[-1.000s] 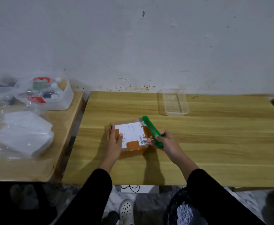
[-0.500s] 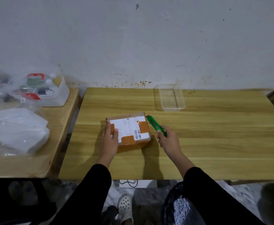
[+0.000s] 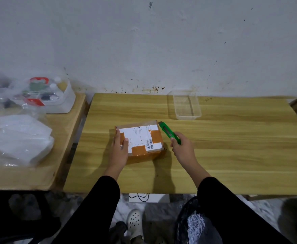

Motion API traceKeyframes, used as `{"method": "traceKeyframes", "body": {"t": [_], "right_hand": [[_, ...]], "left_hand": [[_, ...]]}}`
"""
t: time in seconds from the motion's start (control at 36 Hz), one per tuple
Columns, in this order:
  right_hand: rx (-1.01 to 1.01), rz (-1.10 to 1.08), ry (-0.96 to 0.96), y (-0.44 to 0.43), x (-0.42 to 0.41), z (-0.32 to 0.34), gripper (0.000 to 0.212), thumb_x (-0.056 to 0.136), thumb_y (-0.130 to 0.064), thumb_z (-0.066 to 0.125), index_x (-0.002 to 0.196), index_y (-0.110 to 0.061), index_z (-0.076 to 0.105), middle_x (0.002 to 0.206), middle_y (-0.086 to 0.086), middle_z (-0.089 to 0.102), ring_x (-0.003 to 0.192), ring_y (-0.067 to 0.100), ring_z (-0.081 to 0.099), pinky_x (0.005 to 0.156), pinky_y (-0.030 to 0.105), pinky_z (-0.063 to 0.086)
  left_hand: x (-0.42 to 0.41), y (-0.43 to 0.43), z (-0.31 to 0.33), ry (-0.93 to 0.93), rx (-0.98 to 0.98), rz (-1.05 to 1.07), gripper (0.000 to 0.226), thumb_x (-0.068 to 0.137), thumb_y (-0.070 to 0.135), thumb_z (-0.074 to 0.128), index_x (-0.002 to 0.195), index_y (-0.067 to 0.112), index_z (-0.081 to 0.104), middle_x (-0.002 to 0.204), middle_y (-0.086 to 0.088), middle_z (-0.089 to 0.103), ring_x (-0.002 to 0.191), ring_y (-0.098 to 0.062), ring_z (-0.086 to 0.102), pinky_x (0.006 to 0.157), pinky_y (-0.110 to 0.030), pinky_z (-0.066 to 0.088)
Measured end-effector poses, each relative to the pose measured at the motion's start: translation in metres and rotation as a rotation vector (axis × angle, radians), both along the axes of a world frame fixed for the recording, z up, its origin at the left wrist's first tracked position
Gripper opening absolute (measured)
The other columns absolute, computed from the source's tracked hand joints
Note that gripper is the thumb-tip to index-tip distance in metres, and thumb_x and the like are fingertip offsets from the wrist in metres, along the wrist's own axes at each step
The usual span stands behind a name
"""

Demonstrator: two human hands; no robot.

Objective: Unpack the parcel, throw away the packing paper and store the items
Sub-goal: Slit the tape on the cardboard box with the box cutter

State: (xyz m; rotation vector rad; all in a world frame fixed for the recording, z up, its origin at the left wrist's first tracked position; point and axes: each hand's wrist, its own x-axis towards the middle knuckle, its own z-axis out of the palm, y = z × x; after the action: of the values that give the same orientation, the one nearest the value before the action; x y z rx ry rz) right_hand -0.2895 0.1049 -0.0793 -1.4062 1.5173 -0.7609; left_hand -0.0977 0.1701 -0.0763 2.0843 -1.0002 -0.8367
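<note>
Seen from above, at centre frame: a small cardboard parcel (image 3: pixel 140 140), sealed with orange tape and bearing a white shipping label, lying flat on a light wooden table (image 3: pixel 214 155). Pressed onto its left edge, the left hand (image 3: pixel 119 150), palm down, fingers close together, thumb laid across the label. Just right of the parcel, the right hand (image 3: pixel 183 150), fingers curled tight around the lower end of a green utility knife (image 3: pixel 168 132). Knife angled up and to the left, tip right at the parcel's upper right corner; contact impossible to confirm. Black sleeves on both forearms, entering from the bottom of the frame.

Above and right of the parcel, near the wall: a clear plastic tray (image 3: pixel 186 105), well apart from both hands. At far left, on a second wooden table (image 3: pixel 38 175): a white tub (image 3: pixel 63 101) of small bottles, plus clear bags of white material (image 3: pixel 19 138). Behind everything, a scuffed grey-white wall (image 3: pixel 144 41). Below the table edge, a white perforated clog (image 3: pixel 134 221) on a marbled floor.
</note>
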Motion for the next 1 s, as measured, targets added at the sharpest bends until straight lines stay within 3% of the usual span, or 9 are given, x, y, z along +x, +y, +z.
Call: {"method": "traceKeyframes", "body": {"t": [0.08,0.17,0.36,0.5,0.61,0.78,0.86,1.0], "right_hand": [[0.001,-0.001,0.003,-0.002,0.003,0.003,0.035,0.096,-0.016,0.046,0.13,-0.014,0.048,0.081,0.009,0.058,0.062,0.019,0.047,0.058,0.033,0.041],[0.0,-0.005,0.007,-0.004,0.006,0.005,0.034,0.095,-0.016,0.046,0.128,-0.013,0.05,0.081,0.01,0.058,0.064,0.021,0.047,0.06,0.034,0.041],[-0.013,-0.001,0.05,-0.002,0.011,0.009,0.034,0.096,-0.016,0.045,0.129,-0.012,0.049,0.084,0.011,0.06,0.066,0.021,0.05,0.06,0.034,0.043],[-0.028,-0.01,0.088,-0.002,0.012,0.013,0.033,0.096,-0.017,0.045,0.128,-0.011,0.05,0.087,0.012,0.061,0.071,0.022,0.053,0.064,0.036,0.045],[-0.02,-0.008,0.114,-0.002,0.015,0.016,0.033,0.096,-0.016,0.044,0.128,-0.011,0.05,0.088,0.011,0.06,0.07,0.022,0.052,0.063,0.034,0.044],[-0.022,0.041,0.2,-0.002,0.017,0.025,0.025,0.095,-0.012,0.041,0.112,-0.007,0.059,0.078,0.012,0.057,0.06,0.021,0.048,0.053,0.029,0.038],[-0.046,0.066,0.273,-0.003,0.015,0.031,0.022,0.093,-0.009,0.042,0.102,-0.005,0.063,0.072,0.01,0.054,0.051,0.015,0.043,0.044,0.024,0.031],[-0.014,0.123,0.343,0.0,0.007,0.04,0.027,0.091,-0.008,0.044,0.109,-0.003,0.063,0.084,0.017,0.061,0.064,0.022,0.05,0.047,0.026,0.036]], "left_hand": [[0.001,0.0,-0.001,0.009,-0.021,0.005,0.055,0.101,0.033,0.033,0.15,0.029,0.008,0.144,-0.009,0.039,0.098,-0.012,0.048,0.059,-0.012,0.04],[0.002,-0.001,-0.004,0.011,-0.04,0.004,0.055,0.1,0.032,0.034,0.15,0.028,0.01,0.144,-0.008,0.039,0.101,-0.015,0.049,0.076,-0.024,0.041],[0.002,-0.001,-0.004,0.05,-0.038,0.025,0.055,0.1,0.032,0.034,0.15,0.029,0.011,0.147,-0.007,0.036,0.117,-0.023,0.05,0.083,-0.024,0.037],[0.004,-0.002,-0.007,0.089,-0.064,0.027,0.055,0.1,0.032,0.035,0.15,0.029,0.011,0.149,-0.007,0.033,0.117,-0.024,0.05,0.089,-0.028,0.042],[0.004,-0.002,-0.009,0.116,-0.07,0.025,0.056,0.1,0.032,0.035,0.15,0.03,0.01,0.146,-0.007,0.037,0.105,-0.015,0.049,0.084,-0.027,0.042],[0.003,-0.002,-0.01,0.067,-0.038,0.031,0.055,0.1,0.036,0.034,0.149,0.033,0.009,0.137,-0.009,0.045,0.104,-0.021,0.056,0.08,-0.03,0.047],[0.001,-0.001,-0.009,0.047,-0.029,0.037,0.055,0.099,0.038,0.034,0.148,0.036,0.008,0.137,-0.008,0.047,0.104,-0.025,0.057,0.086,-0.04,0.051],[-0.002,-0.001,-0.008,0.067,-0.03,0.062,0.054,0.1,0.036,0.033,0.149,0.035,0.01,0.132,-0.008,0.051,0.095,-0.02,0.054,0.078,-0.032,0.046]]}}
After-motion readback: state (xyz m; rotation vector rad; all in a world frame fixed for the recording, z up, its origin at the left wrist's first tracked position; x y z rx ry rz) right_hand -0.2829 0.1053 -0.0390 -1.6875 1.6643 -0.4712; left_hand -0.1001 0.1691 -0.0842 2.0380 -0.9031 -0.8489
